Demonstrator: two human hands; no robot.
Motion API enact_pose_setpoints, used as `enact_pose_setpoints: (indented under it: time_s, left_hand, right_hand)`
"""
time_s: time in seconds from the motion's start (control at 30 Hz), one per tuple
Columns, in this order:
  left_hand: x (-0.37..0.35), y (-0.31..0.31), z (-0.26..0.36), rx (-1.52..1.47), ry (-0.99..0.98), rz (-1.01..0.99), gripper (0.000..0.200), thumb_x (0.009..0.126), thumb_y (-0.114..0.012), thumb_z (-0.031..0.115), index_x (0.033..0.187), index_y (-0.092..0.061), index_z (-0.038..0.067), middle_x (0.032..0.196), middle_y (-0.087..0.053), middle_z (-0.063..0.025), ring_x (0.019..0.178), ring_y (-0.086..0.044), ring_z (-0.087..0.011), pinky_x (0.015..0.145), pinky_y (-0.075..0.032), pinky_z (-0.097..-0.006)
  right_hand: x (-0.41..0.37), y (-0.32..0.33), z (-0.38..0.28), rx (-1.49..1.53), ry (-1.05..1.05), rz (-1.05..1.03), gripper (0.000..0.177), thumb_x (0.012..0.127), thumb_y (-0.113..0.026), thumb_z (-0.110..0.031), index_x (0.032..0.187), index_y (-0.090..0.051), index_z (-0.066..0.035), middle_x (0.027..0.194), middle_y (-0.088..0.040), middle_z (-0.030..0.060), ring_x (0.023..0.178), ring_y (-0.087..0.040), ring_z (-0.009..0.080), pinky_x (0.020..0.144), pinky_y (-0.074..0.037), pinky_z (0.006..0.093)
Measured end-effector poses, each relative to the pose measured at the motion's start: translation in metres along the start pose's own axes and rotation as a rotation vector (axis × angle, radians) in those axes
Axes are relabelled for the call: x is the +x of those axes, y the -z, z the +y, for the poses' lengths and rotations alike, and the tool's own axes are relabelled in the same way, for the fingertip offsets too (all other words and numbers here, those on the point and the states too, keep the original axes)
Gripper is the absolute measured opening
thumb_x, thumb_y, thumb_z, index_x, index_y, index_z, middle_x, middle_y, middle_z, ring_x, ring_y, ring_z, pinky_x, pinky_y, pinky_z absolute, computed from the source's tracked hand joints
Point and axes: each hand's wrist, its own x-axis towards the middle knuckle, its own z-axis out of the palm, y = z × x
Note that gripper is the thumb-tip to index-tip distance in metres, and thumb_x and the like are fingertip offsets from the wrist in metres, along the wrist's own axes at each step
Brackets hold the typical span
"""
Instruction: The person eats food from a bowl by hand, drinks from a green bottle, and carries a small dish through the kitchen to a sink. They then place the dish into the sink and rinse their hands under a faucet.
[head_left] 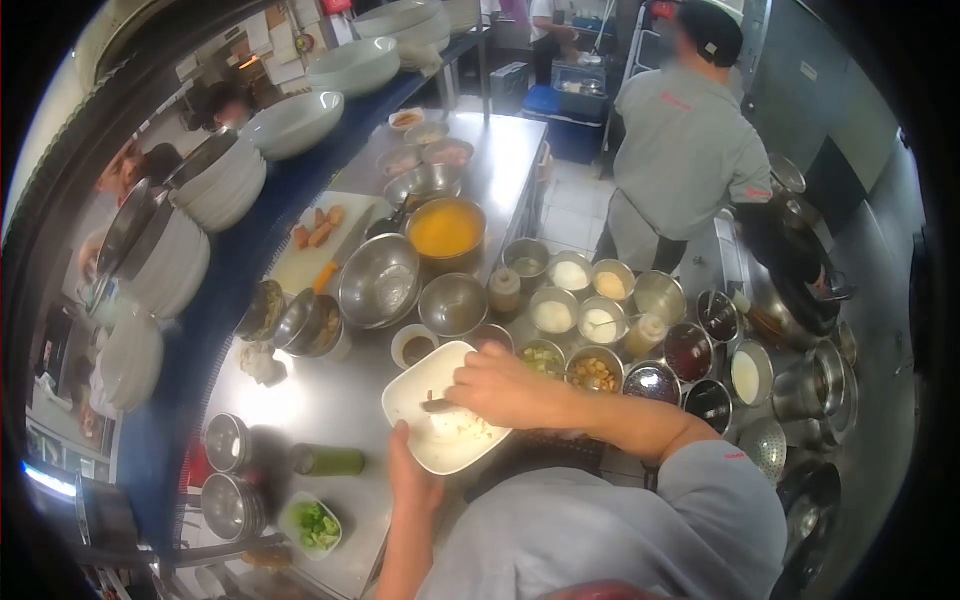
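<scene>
A white rounded-square bowl (412,392) is tilted in front of me, with pale food scraps and smears inside. My left hand (415,478) grips its near left edge, thumb at the rim. Over the bowl, my right hand (500,385) is closed round a metal spoon (437,405) whose visible end touches the bowl's inside; the rest is hidden by the fingers. Just beyond the bowl stands a small white cup (413,345) with brown sauce. Close to my right forearm are metal pots of diced browned food (593,372) and chopped green pieces (541,358).
A green bottle (330,460) lies left, by a bowl of green leaves (313,525) and stacked metal bowls (232,505). Ahead are a pot of orange liquid (446,229) and a cutting board (310,262). White bowls (292,122) line the shelf. A co-worker (685,150) stands right.
</scene>
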Motion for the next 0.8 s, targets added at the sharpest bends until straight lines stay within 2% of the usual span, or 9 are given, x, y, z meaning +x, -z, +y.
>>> enact_pose_setpoints:
  time_s: [0.03,0.13,0.37,0.4,0.47,0.53,0.6,0.63,0.8]
  left_hand:
    - [-0.005,-0.004,0.000,-0.001,0.004,-0.019,0.060,0.102,-0.039,0.038,0.147,-0.035,-0.001,0.144,-0.048,-0.0208,0.133,-0.049,-0.0355,0.112,-0.038,-0.0494]
    - [-0.020,-0.011,0.003,0.037,0.052,-0.118,0.059,0.103,-0.037,0.037,0.147,-0.034,-0.003,0.144,-0.047,-0.0210,0.132,-0.050,-0.0346,0.109,-0.042,-0.0466]
    - [-0.067,-0.025,0.009,0.093,0.171,-0.312,0.065,0.101,-0.043,0.035,0.150,-0.028,-0.004,0.146,-0.046,-0.0227,0.133,-0.049,-0.0352,0.111,-0.041,-0.0454]
    - [-0.078,-0.030,0.010,0.110,0.235,-0.151,0.061,0.101,-0.044,0.035,0.146,-0.036,-0.006,0.139,-0.052,-0.0235,0.127,-0.054,-0.0341,0.108,-0.045,-0.0437]
    - [-0.081,-0.007,0.003,0.094,0.355,-0.235,0.056,0.101,-0.045,0.035,0.138,-0.045,-0.007,0.128,-0.060,-0.0236,0.116,-0.061,-0.0323,0.100,-0.050,-0.0415]
    - [-0.090,-0.002,-0.004,0.209,0.289,-0.096,0.051,0.101,-0.045,0.034,0.128,-0.054,-0.008,0.119,-0.064,-0.0218,0.102,-0.066,-0.0286,0.090,-0.053,-0.0388]
    - [-0.099,0.013,-0.013,0.355,0.283,0.026,0.051,0.101,-0.046,0.036,0.124,-0.057,-0.009,0.115,-0.066,-0.0205,0.097,-0.067,-0.0269,0.087,-0.053,-0.0374]
    - [-0.100,0.016,-0.008,0.424,0.253,-0.162,0.054,0.100,-0.048,0.040,0.117,-0.061,-0.009,0.107,-0.069,-0.0184,0.092,-0.067,-0.0256,0.083,-0.052,-0.0357]
    - [-0.111,0.022,0.001,0.638,0.132,-0.085,0.062,0.098,-0.050,0.049,0.115,-0.062,-0.009,0.103,-0.070,-0.0162,0.092,-0.067,-0.0239,0.080,-0.052,-0.0345]
  right_hand:
    - [-0.005,0.010,-0.001,-0.014,-0.048,-0.156,0.022,0.085,-0.062,-0.012,0.104,-0.073,-0.011,0.091,-0.065,0.0035,0.096,-0.058,0.0212,0.084,-0.040,0.0383]
    - [-0.024,0.051,-0.003,0.162,0.033,0.266,0.021,0.083,-0.068,-0.010,0.103,-0.074,-0.011,0.090,-0.068,0.0040,0.095,-0.060,0.0211,0.082,-0.042,0.0365]
    - [-0.052,0.146,-0.037,0.540,0.170,0.616,0.016,0.077,-0.076,-0.006,0.093,-0.077,-0.009,0.094,-0.074,0.0058,0.083,-0.067,0.0210,0.067,-0.045,0.0315]
    - [-0.056,0.148,-0.041,0.603,0.227,0.642,0.014,0.078,-0.075,-0.006,0.092,-0.077,-0.008,0.093,-0.074,0.0059,0.081,-0.066,0.0209,0.066,-0.044,0.0311]
    - [-0.064,0.148,-0.052,0.683,0.271,0.638,0.008,0.081,-0.076,-0.006,0.076,-0.073,-0.012,0.080,-0.074,0.0063,0.072,-0.059,0.0137,0.067,-0.036,0.0315]
    - [-0.060,0.125,-0.066,0.910,0.373,0.758,0.009,0.082,-0.075,-0.006,0.076,-0.073,-0.012,0.081,-0.074,0.0059,0.072,-0.059,0.0143,0.071,-0.037,0.0322]
    - [-0.061,0.123,-0.068,0.975,0.406,0.602,0.010,0.085,-0.072,-0.006,0.076,-0.073,-0.011,0.082,-0.075,0.0057,0.074,-0.060,0.0152,0.072,-0.037,0.0323]
    - [-0.060,0.123,-0.070,1.001,0.437,0.537,0.011,0.086,-0.071,-0.006,0.076,-0.073,-0.011,0.083,-0.075,0.0057,0.075,-0.060,0.0156,0.073,-0.038,0.0323]
    - [-0.043,0.106,-0.075,1.176,0.461,0.685,0.008,0.087,-0.068,-0.006,0.081,-0.073,-0.008,0.083,-0.074,0.0066,0.073,-0.061,0.0186,0.066,-0.043,0.0315]
